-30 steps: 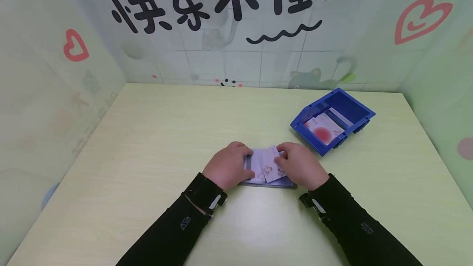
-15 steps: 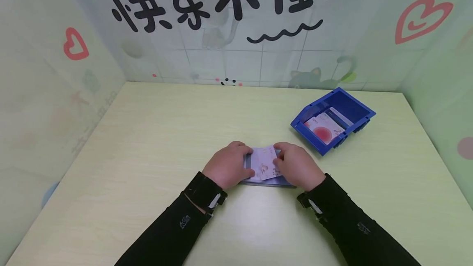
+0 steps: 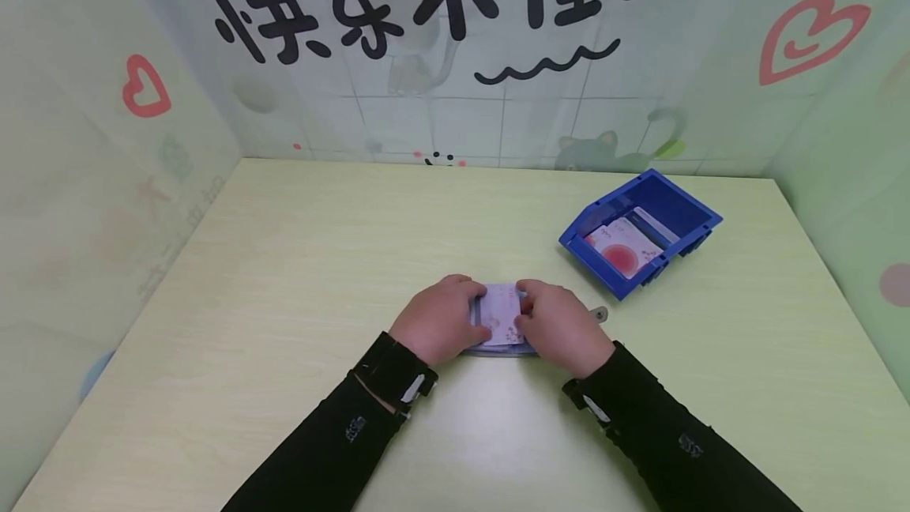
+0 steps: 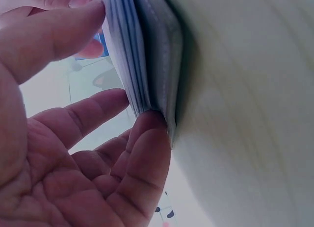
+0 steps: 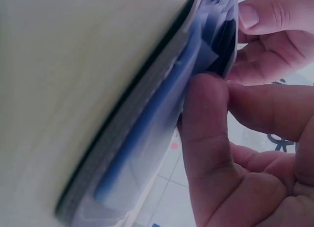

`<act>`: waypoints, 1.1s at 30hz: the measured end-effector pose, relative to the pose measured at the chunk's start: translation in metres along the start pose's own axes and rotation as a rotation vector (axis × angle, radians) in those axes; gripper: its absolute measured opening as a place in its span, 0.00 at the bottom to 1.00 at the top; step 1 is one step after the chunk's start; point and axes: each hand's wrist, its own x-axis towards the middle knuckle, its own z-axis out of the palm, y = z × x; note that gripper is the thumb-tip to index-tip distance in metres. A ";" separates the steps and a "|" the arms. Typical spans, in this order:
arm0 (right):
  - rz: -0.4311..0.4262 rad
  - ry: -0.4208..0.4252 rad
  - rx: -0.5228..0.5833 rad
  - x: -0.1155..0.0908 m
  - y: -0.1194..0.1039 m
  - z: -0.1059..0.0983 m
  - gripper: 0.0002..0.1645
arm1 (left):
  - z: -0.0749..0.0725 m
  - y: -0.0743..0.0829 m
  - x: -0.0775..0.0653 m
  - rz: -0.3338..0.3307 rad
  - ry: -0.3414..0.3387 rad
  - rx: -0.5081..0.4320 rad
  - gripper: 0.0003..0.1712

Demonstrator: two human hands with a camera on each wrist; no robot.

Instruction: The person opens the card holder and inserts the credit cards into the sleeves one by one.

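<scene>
A grey card holder (image 5: 132, 107) with several clear sleeves lies opened on the table between my hands. In the head view my left hand (image 3: 437, 322) grips its left side, and the left wrist view shows the thumb and fingers about the edges of the stacked sleeves (image 4: 128, 50). A pale pink printed card (image 3: 501, 314) lies over the sleeves. My right hand (image 3: 565, 326) pinches that card's right edge between thumb and fingers. Beyond the right hand a snap tab (image 3: 600, 314) of the holder sticks out. How deep the card sits in a sleeve is hidden.
A blue plastic bin (image 3: 682, 188) stands to the right behind my hands. Inside it lie a pink card (image 3: 618, 247) and another pale card (image 3: 656, 225). Printed walls enclose the wooden table (image 3: 341, 220) at the back and both sides.
My right hand has slid left with the pink card, which now lies straighter and closer to the left hand. The snap tab has come into view. The left hand stays put.
</scene>
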 end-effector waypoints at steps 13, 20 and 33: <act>-0.053 0.018 0.023 -0.004 -0.004 0.010 0.32 | 0.000 -0.001 -0.001 0.026 0.019 -0.011 0.37; -0.082 0.029 -0.007 -0.006 -0.006 0.011 0.31 | -0.001 0.000 -0.002 0.013 0.020 -0.023 0.37; -0.069 0.168 -0.053 0.000 0.026 -0.070 0.26 | -0.001 0.002 -0.003 -0.011 0.024 -0.043 0.36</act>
